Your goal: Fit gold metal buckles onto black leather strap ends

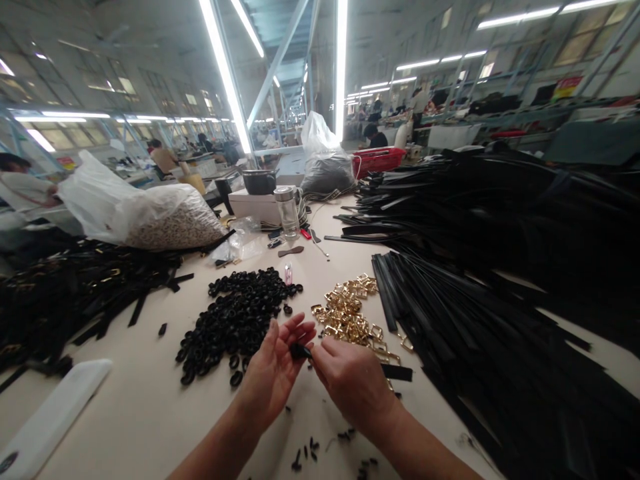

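Note:
Over the middle of the table, my right hand [350, 373] is closed around a black strap [399, 373]. The strap's far part sticks out to the right, past the knuckles, and a dark rounded end pokes out by the fingertips. Facing it, my left hand [273, 370] is turned palm up with its fingers apart, close to that dark end; whether they touch it I cannot tell. Left of my hands lies a heap of small black rings [240, 313]. Just beyond my right hand is a pile of gold-coloured metal buckles [347, 307].
Long black strips [475, 333] cover the right side. At left are black straps [100, 287] and a plastic bag of small pieces [170, 217]. A glass bottle [287, 217], white box [255, 207] and red basket [380, 160] stand behind. Black scraps [311, 448] lie in front.

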Motion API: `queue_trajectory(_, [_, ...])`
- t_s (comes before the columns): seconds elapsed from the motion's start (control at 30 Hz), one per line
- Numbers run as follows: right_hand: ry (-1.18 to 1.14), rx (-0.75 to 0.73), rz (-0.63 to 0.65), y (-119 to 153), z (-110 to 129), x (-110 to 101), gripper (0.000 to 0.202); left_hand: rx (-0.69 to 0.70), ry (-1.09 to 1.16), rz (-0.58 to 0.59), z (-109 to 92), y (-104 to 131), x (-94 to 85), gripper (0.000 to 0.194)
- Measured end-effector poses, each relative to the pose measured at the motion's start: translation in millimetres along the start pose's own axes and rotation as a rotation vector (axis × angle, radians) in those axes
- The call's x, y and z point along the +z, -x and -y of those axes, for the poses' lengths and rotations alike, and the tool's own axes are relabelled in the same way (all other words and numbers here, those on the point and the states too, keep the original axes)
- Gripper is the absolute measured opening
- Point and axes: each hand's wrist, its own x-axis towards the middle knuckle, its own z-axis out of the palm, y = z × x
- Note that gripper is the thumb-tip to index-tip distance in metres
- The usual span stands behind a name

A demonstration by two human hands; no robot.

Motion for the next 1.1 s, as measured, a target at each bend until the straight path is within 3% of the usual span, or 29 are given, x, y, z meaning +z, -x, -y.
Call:
queue_trajectory(0.2, [0.0, -0.118, -0.032, 0.0, 3.8, 4.0, 0.029, 0.036, -0.152, 0.047, 6.0, 1.9, -0.4, 0.058])
queue_trajectory(0.33, [-0.062, -0.028, -0.035, -2.4, 1.9, -1.2, 0.028, 0.094, -0.135, 0.101, 4.0, 8.1, 3.8, 0.045])
queue_trajectory(0.4, [-0.11, 0.049, -0.048, -4.0, 1.0, -7.8, 0.029, 0.126, -0.128, 0.074, 0.9, 9.3, 4.5, 0.037])
queue_trajectory(0.53, [-0.165, 0.1, -0.082, -5.1, -0.8, -18.6, 0.034, 0.156, -0.325, -0.051, -2.1, 6.3, -0.6, 0.023])
queue_trajectory(0.63, [-0.182, 0.082, -0.077, -2.9, -4.3, -17.5, 0.034, 0.123, -0.337, -0.078, -1.3, 3.2, -3.7, 0.025])
queue_trajectory(0.77, [-0.228, 0.081, -0.07, 2.0, -10.6, -8.3, 0.03, 0.024, -0.299, 0.014, 1.6, 3.1, -2.2, 0.015])
queue_trajectory(0.87, [-0.269, 0.055, -0.031, 5.4, -13.3, -2.4, 0.041, -0.022, -0.381, 0.084, 4.9, 3.7, -1.6, 0.014])
queue_trajectory(1.0, [-0.308, -0.005, 0.076, 6.9, -16.5, 0.4, 0.023, 0.038, -0.592, 0.095, 5.8, -0.3, -6.9, 0.019])
queue_trajectory(1.1, [-0.223, -0.006, 0.062, 5.7, -20.5, -2.0, 0.018, 0.12, -0.686, 0.035, 2.7, -4.8, -12.0, 0.024])
